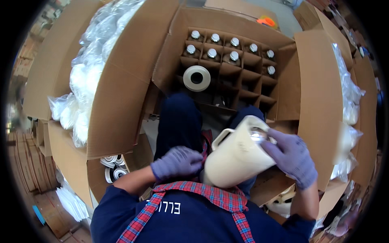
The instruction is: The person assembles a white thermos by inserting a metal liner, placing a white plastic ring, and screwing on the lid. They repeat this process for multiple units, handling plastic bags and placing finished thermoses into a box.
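A cream jug (241, 156) with a loop handle lies tilted across my lap, its open end up and to the right. A shiny silvery round piece (258, 133) shows inside that opening. My gloved right hand (293, 156) reaches over the rim, its thumb and fingers closed on the silvery piece. My gloved left hand (178, 163) is curled beside the jug's lower left; its fingertips are turned away, so what it may hold is hidden. Beyond my knees, a cream round part with a dark centre (197, 78) sits on the divided carton (227, 16).
Several bottle-like pieces with silvery tops (212, 53) stand in the carton's cardboard compartments. Plastic-wrapped white items (87, 77) fill a box at left; similar bags (348, 101) lie at right. White and black rings (115, 172) lie low left. An orange object (266, 22) is behind the carton.
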Demonstrator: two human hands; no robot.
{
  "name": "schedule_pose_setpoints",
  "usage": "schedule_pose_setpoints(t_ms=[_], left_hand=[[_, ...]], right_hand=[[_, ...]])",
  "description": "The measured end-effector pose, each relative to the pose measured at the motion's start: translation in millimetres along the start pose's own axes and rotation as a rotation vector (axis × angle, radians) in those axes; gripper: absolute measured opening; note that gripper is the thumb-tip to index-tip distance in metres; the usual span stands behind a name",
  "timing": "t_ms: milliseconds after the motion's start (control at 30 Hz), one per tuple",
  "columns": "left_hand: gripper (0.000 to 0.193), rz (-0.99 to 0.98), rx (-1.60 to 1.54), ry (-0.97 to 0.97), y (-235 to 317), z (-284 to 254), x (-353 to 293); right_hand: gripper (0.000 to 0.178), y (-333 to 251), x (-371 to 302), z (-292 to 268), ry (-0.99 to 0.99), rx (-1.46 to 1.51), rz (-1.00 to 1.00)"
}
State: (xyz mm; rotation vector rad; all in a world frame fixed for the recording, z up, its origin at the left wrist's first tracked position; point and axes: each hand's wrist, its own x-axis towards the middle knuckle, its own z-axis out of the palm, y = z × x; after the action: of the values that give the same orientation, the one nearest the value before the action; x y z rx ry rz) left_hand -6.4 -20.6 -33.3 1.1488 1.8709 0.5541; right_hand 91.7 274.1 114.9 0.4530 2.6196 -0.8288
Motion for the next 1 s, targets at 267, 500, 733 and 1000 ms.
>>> schedule_pose_setpoints(t_ms=[267,500,733,1000], left_hand=[[0.094,-0.68,-0.174,0.72,-206,-109,193],[0.067,-0.543,-0.349,0.807,-212,-98,211],[0.057,0.344,-0.682,1.094,24,-140,92],[0.064,0.691,-0.925,1.132,127,-106,23]], right_hand=[[0.018,-2,52,39,0.386,0.227,-0.482],[0.035,35,30,63,0.797,0.497,-0.253],[0.062,-45,80,13,0.841,-0.044,-0.754],[0.056,-76,49,15,1.064,-0.036,-0.853]])
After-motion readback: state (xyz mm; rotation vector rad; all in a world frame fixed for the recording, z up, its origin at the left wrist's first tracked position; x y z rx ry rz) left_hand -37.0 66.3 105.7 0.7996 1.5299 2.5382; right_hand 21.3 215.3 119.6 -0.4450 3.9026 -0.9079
